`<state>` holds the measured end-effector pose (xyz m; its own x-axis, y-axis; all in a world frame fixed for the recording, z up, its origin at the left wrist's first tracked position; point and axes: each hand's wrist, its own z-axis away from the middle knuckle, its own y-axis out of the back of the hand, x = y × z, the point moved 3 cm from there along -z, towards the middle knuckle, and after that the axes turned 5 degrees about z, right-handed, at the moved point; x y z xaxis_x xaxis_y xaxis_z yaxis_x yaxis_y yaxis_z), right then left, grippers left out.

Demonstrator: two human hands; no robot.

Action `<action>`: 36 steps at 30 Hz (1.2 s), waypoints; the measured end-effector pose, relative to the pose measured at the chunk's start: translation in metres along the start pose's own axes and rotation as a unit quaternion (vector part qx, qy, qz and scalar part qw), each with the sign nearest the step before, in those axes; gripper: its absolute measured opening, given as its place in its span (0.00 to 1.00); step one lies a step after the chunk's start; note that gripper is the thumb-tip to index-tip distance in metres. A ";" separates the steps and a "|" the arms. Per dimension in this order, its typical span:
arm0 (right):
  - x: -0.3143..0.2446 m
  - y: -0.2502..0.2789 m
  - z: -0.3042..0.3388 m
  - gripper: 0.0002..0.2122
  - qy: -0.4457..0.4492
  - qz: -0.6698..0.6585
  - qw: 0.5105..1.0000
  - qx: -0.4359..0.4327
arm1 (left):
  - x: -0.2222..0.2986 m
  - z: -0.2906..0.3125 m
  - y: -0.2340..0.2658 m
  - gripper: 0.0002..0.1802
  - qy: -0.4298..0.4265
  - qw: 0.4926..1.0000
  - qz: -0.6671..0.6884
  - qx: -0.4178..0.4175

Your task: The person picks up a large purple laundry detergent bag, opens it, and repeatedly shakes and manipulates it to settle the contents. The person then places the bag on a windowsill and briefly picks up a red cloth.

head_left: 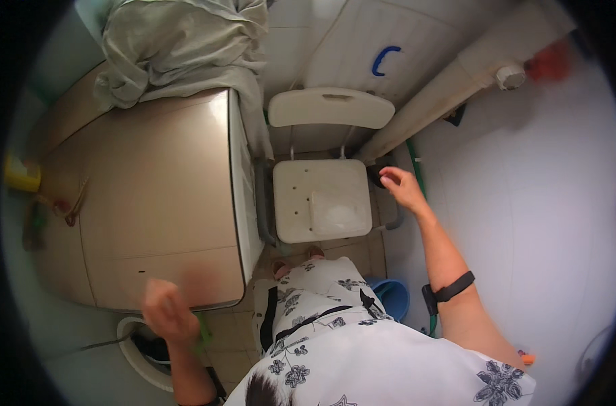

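My left hand is smeared by motion beside the front edge of a glossy beige top, and its fingers are not clear. A reddish blur, perhaps its reflection, shows on that surface. Out to the right, my right hand hangs in the air with loosely bent fingers and no object visible in it. It is close to the right side of a white plastic shower chair. On the chair's seat rests a pale, squarish, translucent thing whose kind I cannot make out.
Crumpled grey cloth drapes over the back of the beige top. A thick white pipe slants along the right wall. By my legs stands a blue bucket. A whitish round tub sits at lower left; a yellow container is at far left.
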<state>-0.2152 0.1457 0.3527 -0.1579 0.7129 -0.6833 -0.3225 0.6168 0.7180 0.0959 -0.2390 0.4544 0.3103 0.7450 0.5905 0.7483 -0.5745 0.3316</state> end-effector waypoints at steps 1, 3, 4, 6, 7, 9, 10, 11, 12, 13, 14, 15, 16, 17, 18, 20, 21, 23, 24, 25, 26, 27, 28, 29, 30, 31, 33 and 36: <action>0.020 -0.006 0.005 0.11 -0.037 -0.006 0.999 0.007 | 0.014 0.000 -0.010 0.04 -0.025 0.999 0.016 -0.044; 0.052 -0.019 0.007 0.12 -0.094 0.025 0.995 -0.004 | 0.039 0.009 -0.042 0.07 -0.060 0.983 0.096 -0.143; 0.063 -0.027 0.005 0.12 -0.088 0.027 0.996 -0.005 | 0.045 0.016 -0.063 0.08 -0.044 0.967 0.153 -0.200; 0.084 -0.038 0.004 0.11 -0.100 0.046 0.994 -0.010 | 0.040 0.038 -0.113 0.07 0.009 0.936 0.151 -0.319; 0.095 -0.044 0.003 0.11 -0.103 0.066 0.992 -0.011 | 0.032 0.051 -0.139 0.07 0.043 0.934 0.169 -0.313; 0.117 -0.052 0.004 0.11 -0.118 0.085 0.989 -0.009 | 0.008 0.085 -0.184 0.07 0.191 0.902 0.177 -0.344; 0.130 -0.057 0.004 0.10 -0.131 0.084 0.988 -0.006 | -0.007 0.105 -0.199 0.07 0.288 0.867 0.177 -0.365; 0.144 -0.060 0.006 0.10 -0.138 0.075 0.988 -0.004 | -0.018 0.128 -0.214 0.08 0.396 0.815 0.173 -0.385; 0.159 -0.063 0.010 0.11 -0.141 0.078 0.987 0.013 | -0.024 0.144 -0.228 0.09 0.364 0.819 0.143 -0.420; 0.175 -0.066 0.014 0.11 -0.145 0.094 0.985 0.009 | -0.030 0.159 -0.239 0.10 0.345 0.814 0.110 -0.455; 0.190 -0.071 0.019 0.11 -0.149 0.097 0.984 -0.005 | -0.038 0.173 -0.241 0.12 0.353 0.791 0.064 -0.495; 0.204 -0.075 0.024 0.12 -0.152 0.097 0.983 -0.032 | -0.037 0.184 -0.247 0.12 0.313 0.802 0.065 -0.504; 0.217 -0.080 0.032 0.12 -0.168 0.084 0.981 -0.044 | -0.038 0.196 -0.252 0.13 0.317 0.778 0.029 -0.541; 0.229 -0.083 0.039 0.13 -0.152 0.064 0.983 -0.087 | -0.034 0.203 -0.250 0.13 0.320 0.802 0.047 -0.502; 0.241 -0.088 0.043 0.12 -0.174 0.029 0.980 -0.093 | -0.032 0.212 -0.253 0.13 0.352 0.769 0.052 -0.530; 0.265 -0.093 0.053 0.10 -0.210 -0.033 0.969 -0.125 | -0.027 0.224 -0.252 0.13 0.366 0.764 0.001 -0.531; 0.276 -0.092 0.056 0.09 -0.213 -0.006 0.967 -0.139 | -0.024 0.228 -0.253 0.11 0.368 0.771 0.010 -0.520; 0.289 -0.094 0.056 0.08 -0.173 0.030 0.969 -0.175 | -0.021 0.237 -0.245 0.10 0.393 0.798 0.019 -0.457; 0.293 -0.098 0.055 0.08 -0.202 -0.009 0.958 -0.204 | -0.023 0.243 -0.242 0.09 0.402 0.811 0.017 -0.424; 0.297 -0.095 0.054 0.07 -0.184 0.007 0.960 -0.213 | -0.012 0.252 -0.243 0.08 0.409 0.802 0.017 -0.435; 0.295 -0.098 0.051 0.07 -0.177 0.005 0.955 -0.237 | -0.013 0.263 -0.237 0.07 0.422 0.790 0.011 -0.444; 0.294 -0.100 0.048 0.07 -0.185 0.004 0.950 -0.252 | -0.011 0.276 -0.232 0.06 0.434 0.781 0.012 -0.448; 0.287 -0.105 0.045 0.06 -0.156 0.007 0.948 -0.277 | -0.006 0.286 -0.220 0.06 0.418 0.801 -0.017 -0.428; 0.278 -0.113 0.039 0.06 -0.141 0.010 0.946 -0.292 | -0.004 0.297 -0.204 0.06 0.398 0.823 -0.040 -0.404; 0.267 -0.120 0.037 0.06 -0.128 0.010 0.943 -0.306 | 0.001 0.309 -0.189 0.06 0.393 0.824 -0.072 -0.401; 0.255 -0.128 0.033 0.06 -0.116 -0.005 0.941 -0.319 | 0.008 0.320 -0.171 0.06 0.421 0.840 -0.061 -0.337; 0.222 -0.154 0.027 0.07 -0.108 -0.043 0.932 -0.345 | 0.019 0.343 -0.129 0.07 0.502 0.801 -0.076 -0.316; 0.161 -0.187 0.027 0.08 -0.025 -0.057 0.929 -0.366 | 0.034 0.366 -0.069 0.09 0.536 0.790 -0.145 -0.259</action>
<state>-0.1552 0.1541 0.1120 -0.0464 0.6833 -0.7286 -0.8848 0.3105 0.3475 0.2692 -0.0499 0.1816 -0.7130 0.3160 0.6259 0.2695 -0.7006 0.6607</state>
